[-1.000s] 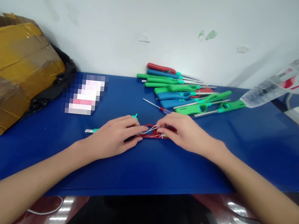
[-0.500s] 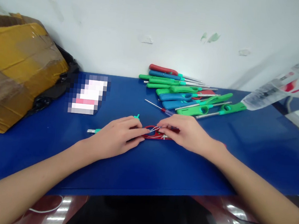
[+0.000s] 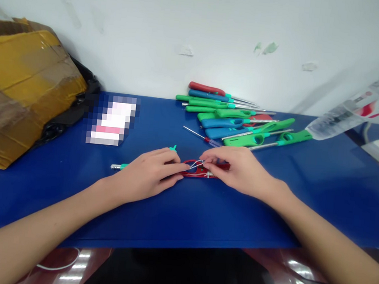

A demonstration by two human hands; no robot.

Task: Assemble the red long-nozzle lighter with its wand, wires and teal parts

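Note:
A red long-nosed lighter (image 3: 201,172) lies crosswise on the blue table, its handle laid open with thin wires showing. Its metal tip (image 3: 115,167) sticks out to the left. My left hand (image 3: 153,170) lies over the lighter, fingers closed on it near the finger loop. A thin white wire (image 3: 196,163) rises from the handle. Between thumb and forefinger, my right hand (image 3: 237,166) pinches this wire, while its palm hides the handle's right end. Just beyond my left fingers sits a small teal plastic piece (image 3: 173,148).
Several green, blue and red lighters (image 3: 235,117) are heaped by the wall. A screwdriver (image 3: 206,138) lies before them. At the right stands a tilted water bottle (image 3: 353,108). A taped cardboard box (image 3: 30,86) on black plastic and a blurred white object (image 3: 114,121) occupy the left.
My right fingers have shifted very slightly to the right with the wire, and a bit more of the red handle shows. My left hand stays in place.

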